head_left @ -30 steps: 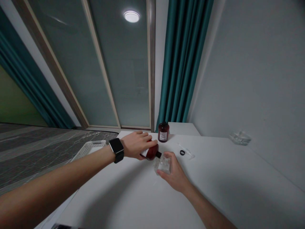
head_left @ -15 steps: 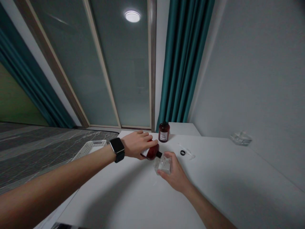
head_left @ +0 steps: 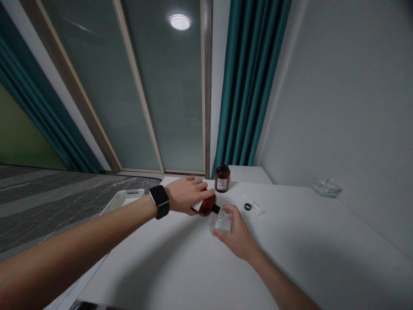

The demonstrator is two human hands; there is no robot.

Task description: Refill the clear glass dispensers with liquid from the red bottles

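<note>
My left hand, with a dark watch on its wrist, is wrapped over a brown bottle with a white label. That bottle is tilted well over, its black neck pointing right and down. In my right hand is a clear glass bottle, gripped between thumb and fingers and leaning slightly. The brown bottle's neck is right at the top of the glass one; whether they touch I cannot tell. Whether liquid is flowing is too small to see.
Behind my hands a second brown bottle stands upright. A black ring and a thin clear plastic piece lie to the right on the white table. At the far right is a clear glass object; a white basket is at the left.
</note>
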